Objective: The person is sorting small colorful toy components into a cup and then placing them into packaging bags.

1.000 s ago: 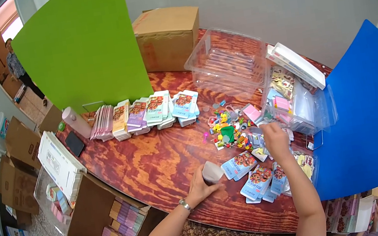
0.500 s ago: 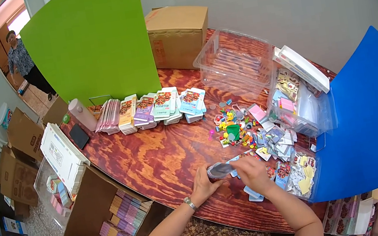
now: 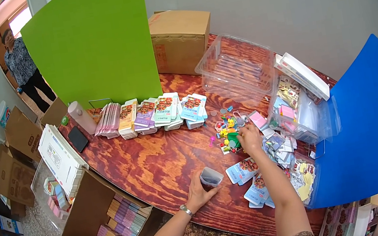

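Note:
My left hand (image 3: 199,193), wearing a wristwatch, grips a small greyish packet (image 3: 212,177) near the table's front edge; its open top faces up. My right hand (image 3: 251,138) reaches to the right side of a heap of small colourful toys (image 3: 226,131), its fingers bent down at a green piece (image 3: 233,140). Whether those fingers hold anything is too small to make out. Flat light-blue printed card packs (image 3: 243,170) lie under and beside my right forearm. Small silvery sachets (image 3: 280,145) are piled right of that hand.
Stacks of printed packs (image 3: 165,109) line the back, before a green board (image 3: 91,44). Clear plastic bins (image 3: 235,68) and a blue board (image 3: 363,125) stand right. A carton (image 3: 181,37) sits behind, an open carton (image 3: 80,224) lower left. A person (image 3: 23,70) stands in the doorway.
My right hand has left the packet and moved up to the toy heap. The left hand has stayed near its place, tilting the packet's opening upward. The person in the doorway has shifted.

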Action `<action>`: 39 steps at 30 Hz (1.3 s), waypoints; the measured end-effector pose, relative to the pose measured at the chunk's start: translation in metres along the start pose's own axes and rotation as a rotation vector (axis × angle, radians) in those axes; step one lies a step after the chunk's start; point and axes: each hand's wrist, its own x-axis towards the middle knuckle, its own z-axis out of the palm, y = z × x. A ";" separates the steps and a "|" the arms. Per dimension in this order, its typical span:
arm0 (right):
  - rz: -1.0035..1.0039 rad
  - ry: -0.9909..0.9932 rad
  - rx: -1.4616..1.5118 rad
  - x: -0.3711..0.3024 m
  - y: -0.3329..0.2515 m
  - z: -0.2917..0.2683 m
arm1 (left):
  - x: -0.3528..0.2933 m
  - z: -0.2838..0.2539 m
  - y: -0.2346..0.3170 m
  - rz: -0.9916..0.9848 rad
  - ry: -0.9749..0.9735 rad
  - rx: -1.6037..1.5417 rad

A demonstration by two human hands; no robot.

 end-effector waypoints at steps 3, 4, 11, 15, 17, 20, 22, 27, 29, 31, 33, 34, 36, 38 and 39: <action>0.046 -0.100 0.033 0.011 -0.002 -0.001 | -0.003 -0.003 0.000 -0.027 0.004 -0.022; 0.089 -0.105 0.200 0.017 -0.001 -0.005 | -0.003 -0.003 0.000 -0.035 0.002 -0.039; 0.194 -0.279 0.714 0.019 0.003 -0.002 | -0.001 0.000 -0.007 -0.018 -0.017 0.013; -0.112 -0.393 0.249 0.008 0.000 0.018 | 0.003 -0.003 -0.009 0.010 0.007 0.007; -0.136 -0.424 0.132 0.009 -0.007 0.027 | 0.001 -0.010 -0.010 -0.006 0.029 0.019; -0.154 -0.301 0.108 0.006 0.010 0.028 | 0.007 -0.004 -0.003 0.015 -0.018 -0.038; -0.126 -0.319 0.143 0.005 -0.004 0.020 | 0.003 -0.003 -0.006 0.026 -0.001 -0.033; -0.072 -0.304 0.174 -0.009 -0.010 0.009 | -0.014 0.008 -0.007 0.007 0.014 -0.049; -0.150 -0.168 0.185 -0.012 -0.010 -0.002 | -0.016 0.011 -0.003 -0.016 0.013 -0.111; -0.241 -0.156 0.203 -0.013 -0.038 -0.045 | -0.013 0.012 -0.003 -0.013 0.057 -0.104; -0.214 -0.252 0.388 -0.013 -0.056 -0.077 | -0.011 0.015 0.000 0.007 0.035 -0.148; -0.172 -0.353 0.565 -0.017 -0.061 -0.094 | -0.010 0.014 0.004 -0.034 0.052 -0.145; -0.187 -0.440 0.749 -0.020 -0.085 -0.111 | -0.011 0.008 0.006 -0.054 0.083 -0.126; -0.091 -0.570 0.909 -0.026 -0.101 -0.119 | -0.010 -0.010 0.012 -0.085 0.106 -0.124; -0.010 -0.632 0.996 -0.029 -0.111 -0.125 | -0.009 -0.015 0.016 -0.133 0.107 -0.127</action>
